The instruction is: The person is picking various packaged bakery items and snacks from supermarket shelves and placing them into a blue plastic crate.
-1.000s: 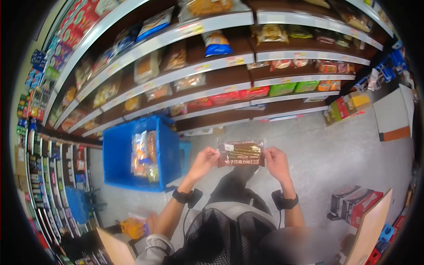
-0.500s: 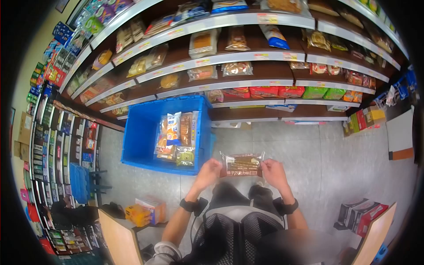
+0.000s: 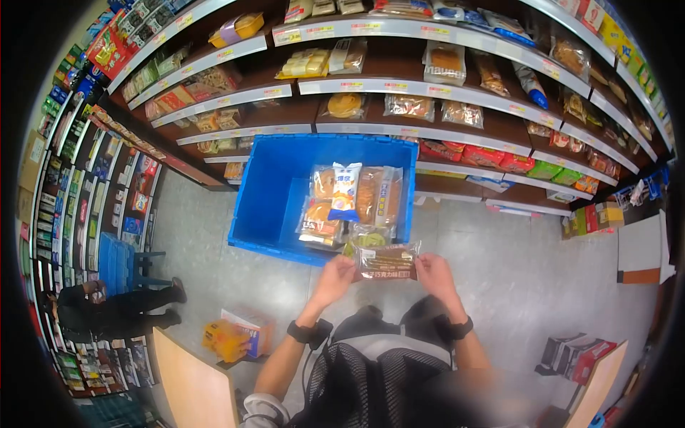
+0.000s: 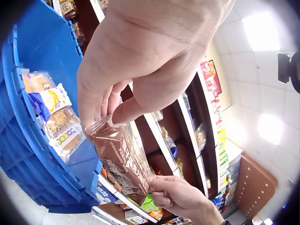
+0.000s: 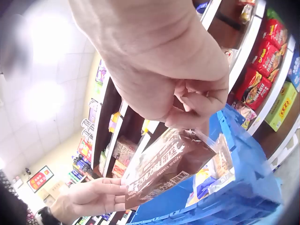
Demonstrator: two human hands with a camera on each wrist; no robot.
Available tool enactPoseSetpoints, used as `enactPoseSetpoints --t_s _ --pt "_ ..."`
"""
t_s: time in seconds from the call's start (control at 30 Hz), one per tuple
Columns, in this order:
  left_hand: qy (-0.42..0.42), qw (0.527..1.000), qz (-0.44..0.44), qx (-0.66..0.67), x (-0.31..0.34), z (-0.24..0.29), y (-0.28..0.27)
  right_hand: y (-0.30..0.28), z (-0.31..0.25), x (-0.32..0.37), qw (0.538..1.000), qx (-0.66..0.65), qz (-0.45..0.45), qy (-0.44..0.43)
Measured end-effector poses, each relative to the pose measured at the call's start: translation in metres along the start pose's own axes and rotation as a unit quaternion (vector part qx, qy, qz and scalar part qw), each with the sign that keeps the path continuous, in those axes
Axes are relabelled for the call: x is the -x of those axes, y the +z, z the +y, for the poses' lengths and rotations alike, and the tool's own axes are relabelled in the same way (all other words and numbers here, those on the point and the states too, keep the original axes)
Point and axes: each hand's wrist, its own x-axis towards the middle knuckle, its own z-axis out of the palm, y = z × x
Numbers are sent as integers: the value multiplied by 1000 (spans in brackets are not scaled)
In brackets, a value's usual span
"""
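A brown clear-windowed snack package [image 3: 386,262] is stretched level between two hands, at the near edge of a blue crate [image 3: 246,207]. My left hand [image 3: 332,281] pinches its left end and my right hand [image 3: 437,279] pinches its right end. The left wrist view shows thumb and fingers of the left hand [image 4: 140,61] closed on the crinkled end of the package [image 4: 123,157]. In the right wrist view the right hand [image 5: 164,61] grips the other end of the package [image 5: 168,168]. Inside the crate lie several bagged breads [image 3: 367,192] and a blue-and-white packet [image 3: 344,191].
Shelves of packaged bread [image 3: 345,105] rise behind the crate. A person in dark clothes [image 3: 114,310] is at the left by a blue stool [image 3: 116,264]. Cartons [image 3: 578,357] stand on the floor at right, a yellow package [image 3: 227,341] at left, and wooden boards [image 3: 196,378] nearby.
The head view has swung left, so crate and shelves sit further right. The package, held by both hands throughout, is now at the crate's near edge instead of over the floor beside it.
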Motion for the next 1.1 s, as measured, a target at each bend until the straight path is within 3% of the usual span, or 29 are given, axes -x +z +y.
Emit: enactPoseSetpoints --t_s 0.13,0.2,0.3,0.5,0.57,0.7,0.73,0.93,1.1 --pt "-13 1000 -1 10 -13 -22 -32 35 -21 -7 1000 3 25 10" --pt "-20 1000 7 22 -22 -30 -39 44 -22 -14 995 80 43 -45" --pt "-3 1000 4 -19 -42 -27 -46 48 -26 -29 995 83 43 -24" --pt "-9 982 44 -181 -88 -15 -41 62 -25 -82 983 172 47 -32" --pt "-15 980 42 -196 -108 -22 -37 70 -21 -96 973 227 29 17" --pt "7 969 33 -243 -147 -41 -32 80 -22 -122 969 247 5 18" --pt "-63 971 42 -228 -154 -44 -28 81 -24 -126 965 262 14 9" --pt "-65 962 13 -266 -187 -63 -27 93 -22 -151 953 301 13 16" --pt "-59 968 43 -242 -214 -73 -22 105 -17 -171 950 310 8 40"
